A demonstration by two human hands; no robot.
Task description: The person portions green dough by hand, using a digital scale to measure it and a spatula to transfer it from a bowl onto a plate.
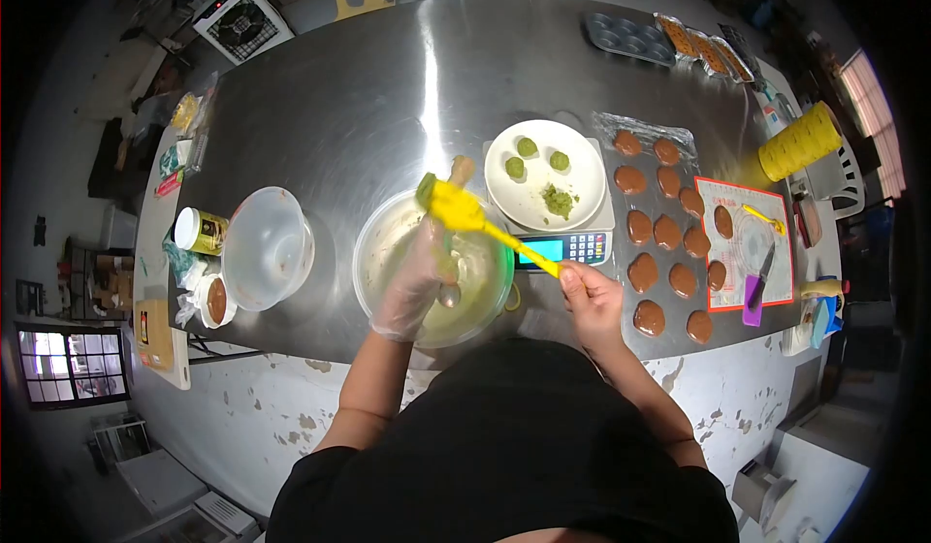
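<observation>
My right hand (590, 301) grips the handle of a yellow spatula (458, 207), which points left across the mixing bowl. Green paste (425, 192) clings to the spatula's far end. Over the bowl, my left hand (415, 270) wears a clear plastic glove smeared with green. Its fingers are closed around a spoon (449, 296), whose metal end shows below them. Beneath is a large clear bowl (367, 270) with pale green residue inside. Beside it, a white plate (506, 206) on a digital scale (553, 250) bears three green balls (559, 160) and a crumbly green heap (558, 201).
Right of the scale, a tray (621, 252) carries several flattened brown dough rounds (666, 232). Further right lies a red-edged mat (742, 286) with a purple-handled knife (754, 296). An empty plastic bowl (267, 249) and a jar (201, 231) stand left. A muffin tin (630, 39) sits far right.
</observation>
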